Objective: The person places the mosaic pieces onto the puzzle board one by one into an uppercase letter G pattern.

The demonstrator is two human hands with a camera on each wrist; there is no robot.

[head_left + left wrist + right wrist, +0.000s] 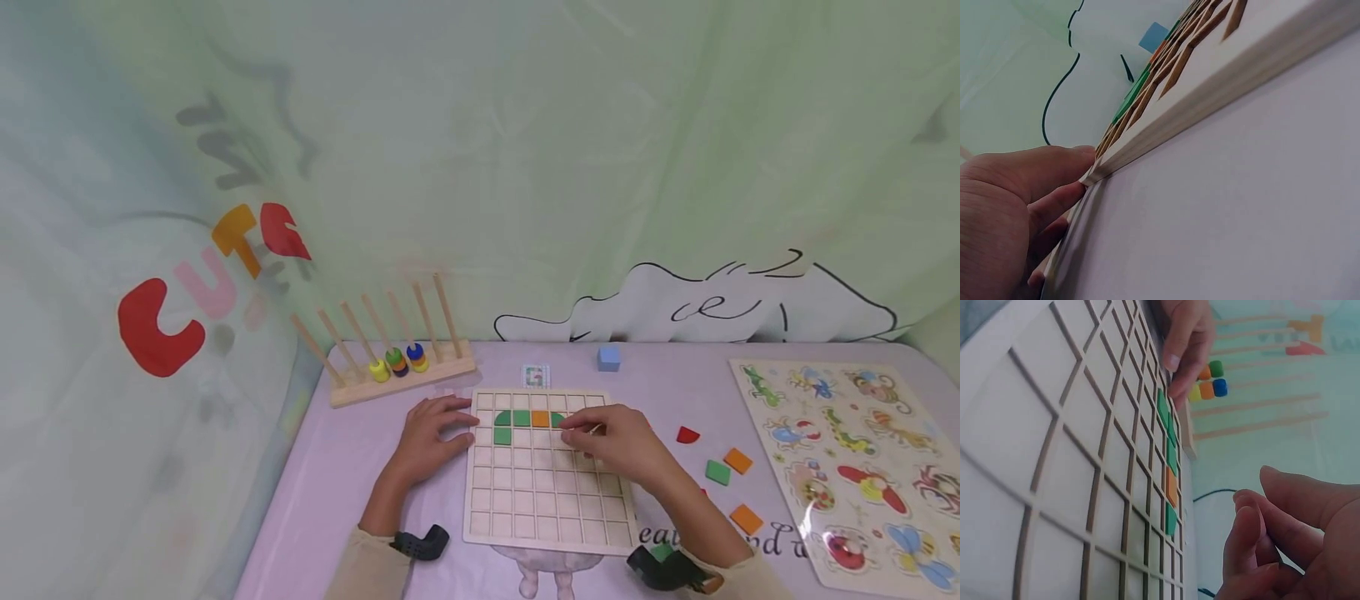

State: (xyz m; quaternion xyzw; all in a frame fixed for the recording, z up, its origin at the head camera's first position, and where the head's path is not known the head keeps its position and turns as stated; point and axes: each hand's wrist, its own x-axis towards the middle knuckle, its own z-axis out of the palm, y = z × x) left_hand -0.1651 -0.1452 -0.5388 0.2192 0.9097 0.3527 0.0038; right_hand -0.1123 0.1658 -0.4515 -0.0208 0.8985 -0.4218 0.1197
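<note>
A wooden grid board [555, 507] lies on the table between the two hands. In its upper part a row of tiles runs from a green rounded tile [502, 417] through a green square [521, 418] and an orange square [540, 418] to another green rounded tile [557, 420]. A second green square [502, 436] sits below the row's left end. My left hand [432, 433] touches the board's left edge with its fingertips and thumb. Over the row's right end hovers my right hand [618, 439], fingers loosely bent; nothing shows between thumb and fingertips in the right wrist view.
Right of the board lie a red tile [687, 435], a loose green tile [717, 472] and orange tiles [738, 461]. An animal puzzle board [813, 429] is at far right. Behind stand a peg rack [405, 384] with colored rings, a small card [536, 376] and a blue cube [608, 358].
</note>
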